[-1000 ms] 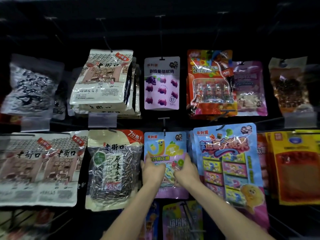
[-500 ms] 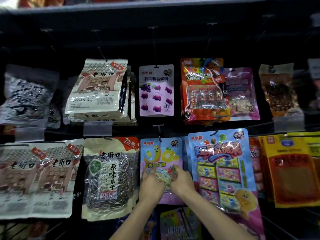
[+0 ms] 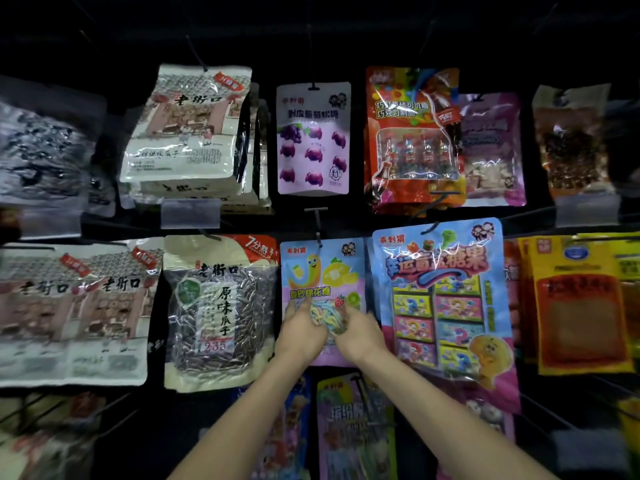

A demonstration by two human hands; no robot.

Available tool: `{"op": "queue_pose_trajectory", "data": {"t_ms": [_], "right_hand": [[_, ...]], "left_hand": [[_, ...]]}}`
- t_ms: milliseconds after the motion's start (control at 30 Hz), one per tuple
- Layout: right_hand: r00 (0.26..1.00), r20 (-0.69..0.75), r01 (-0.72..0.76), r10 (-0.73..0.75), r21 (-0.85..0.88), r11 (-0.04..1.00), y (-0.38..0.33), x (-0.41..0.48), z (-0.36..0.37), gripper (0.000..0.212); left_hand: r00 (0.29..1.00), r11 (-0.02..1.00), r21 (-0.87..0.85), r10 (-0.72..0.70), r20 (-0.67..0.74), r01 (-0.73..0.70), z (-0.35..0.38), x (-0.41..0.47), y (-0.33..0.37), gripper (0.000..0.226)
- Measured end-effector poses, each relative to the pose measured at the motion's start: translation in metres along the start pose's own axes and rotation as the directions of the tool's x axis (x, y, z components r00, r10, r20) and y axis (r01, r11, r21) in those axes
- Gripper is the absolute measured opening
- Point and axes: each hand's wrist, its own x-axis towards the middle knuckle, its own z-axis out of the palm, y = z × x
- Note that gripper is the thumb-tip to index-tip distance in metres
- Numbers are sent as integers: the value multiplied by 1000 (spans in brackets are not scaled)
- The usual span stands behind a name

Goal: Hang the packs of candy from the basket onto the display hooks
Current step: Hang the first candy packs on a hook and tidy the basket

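Background: a dark display wall (image 3: 346, 36) with rows of hanging snack bags.
Candy pack: the blue-and-pink candy pack (image 3: 322, 268) is in the middle row, its top edge at a black hook (image 3: 317, 226).
Left hand: the left hand (image 3: 301, 329) is on the pack's lower left, fingers (image 3: 304, 306) curled onto its front, holding it.
Right hand: the right hand (image 3: 360, 332) is on the pack's lower right, fingers curled, holding it.
Left of the pack: a sunflower seed bag (image 3: 218, 313), just beside.
Right of the pack: a large blue pack (image 3: 440, 306), just beside.
Above the pack: a grape gummy pack (image 3: 313, 138).

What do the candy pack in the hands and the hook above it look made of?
The blue-and-pink candy pack, gripped by the left hand and right hand, looks like glossy printed plastic film: a clear window shows pastel strips inside. The thin dark hook above it looks like metal wire, though dim light leaves that open.
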Motion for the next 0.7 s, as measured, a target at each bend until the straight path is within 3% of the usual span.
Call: {"op": "queue_pose_trajectory", "data": {"t_ms": [167,333,567,700], "right_hand": [[1000,6,30,-30,0,1000,-4,-6,1,43],[999,-4,53,-53,-8,999,-13,-17,2,48],[995,26,92,-91,-18,996,-30,-42,-10,31],[992,47,116,-117,21,993,-38,-69,-36,35]], "left_hand": [[1000,1000,-3,-21,5,21,-3,-4,4,76],[1000,1000,20,-4,3,4,-10,-16,10,75],[1000,999,28,31,-1,-31,-36,-45,15,44],[998,993,92,69,8,-69,-53,-74,15,52]]}}
